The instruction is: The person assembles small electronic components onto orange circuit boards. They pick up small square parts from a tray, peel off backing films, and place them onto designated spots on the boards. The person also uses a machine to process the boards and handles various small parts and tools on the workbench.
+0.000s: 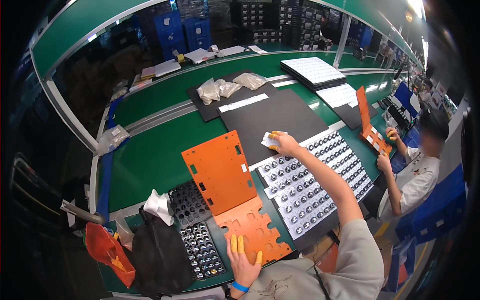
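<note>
My left hand, with yellow finger cots and a blue wristband, rests on the near edge of the orange hinged fixture's lower plate, fingers stretched out. The fixture's upper plate stands raised behind it. Farther off, my right hand pinches a small white card over the edge of a black board. Beneath my right forearm lies a white sheet carrying rows of round dark lens-like parts. Left of the fixture are a black tray of round parts and another black tray.
A black bag and an orange-red pouch lie at the near left. Plastic bags sit on a far board. Stacked white-topped boards stand at the back right. At right, a co-worker handles another orange fixture.
</note>
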The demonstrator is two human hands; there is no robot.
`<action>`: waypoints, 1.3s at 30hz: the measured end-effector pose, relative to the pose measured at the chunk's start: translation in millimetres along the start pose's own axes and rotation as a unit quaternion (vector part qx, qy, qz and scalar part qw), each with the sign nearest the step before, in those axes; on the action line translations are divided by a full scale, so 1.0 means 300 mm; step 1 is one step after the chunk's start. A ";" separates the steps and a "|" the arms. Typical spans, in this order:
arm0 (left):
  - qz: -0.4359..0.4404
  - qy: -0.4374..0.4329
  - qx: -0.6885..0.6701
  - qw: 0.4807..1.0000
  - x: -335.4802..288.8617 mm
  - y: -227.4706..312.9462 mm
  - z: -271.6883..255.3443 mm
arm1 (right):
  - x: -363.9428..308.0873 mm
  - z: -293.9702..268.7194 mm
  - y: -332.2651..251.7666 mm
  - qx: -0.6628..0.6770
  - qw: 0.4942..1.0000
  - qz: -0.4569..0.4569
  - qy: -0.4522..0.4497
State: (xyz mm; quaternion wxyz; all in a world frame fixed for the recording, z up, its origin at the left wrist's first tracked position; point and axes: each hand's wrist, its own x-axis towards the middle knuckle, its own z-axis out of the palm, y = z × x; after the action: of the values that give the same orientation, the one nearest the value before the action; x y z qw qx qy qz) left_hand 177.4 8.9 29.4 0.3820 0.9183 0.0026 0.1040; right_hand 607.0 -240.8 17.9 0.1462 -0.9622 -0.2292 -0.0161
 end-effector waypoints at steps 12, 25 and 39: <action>0.007 -0.001 -0.010 1.000 0.004 -0.003 0.002 | 0.179 0.048 -0.042 0.066 0.972 0.225 -0.018; 0.007 -0.003 -0.002 1.000 0.002 0.000 0.003 | 0.241 0.086 -0.114 0.072 0.947 0.311 -0.037; 0.005 0.034 0.032 0.999 0.011 0.037 -0.022 | 0.083 0.101 -0.075 0.313 0.914 0.189 0.174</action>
State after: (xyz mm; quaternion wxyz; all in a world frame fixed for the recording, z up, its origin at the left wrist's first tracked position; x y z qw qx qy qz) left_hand 178.5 6.0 42.5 0.3514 0.9260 0.0140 0.1371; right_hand 618.1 -202.0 -2.4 0.4780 -0.8744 -0.0074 -0.0830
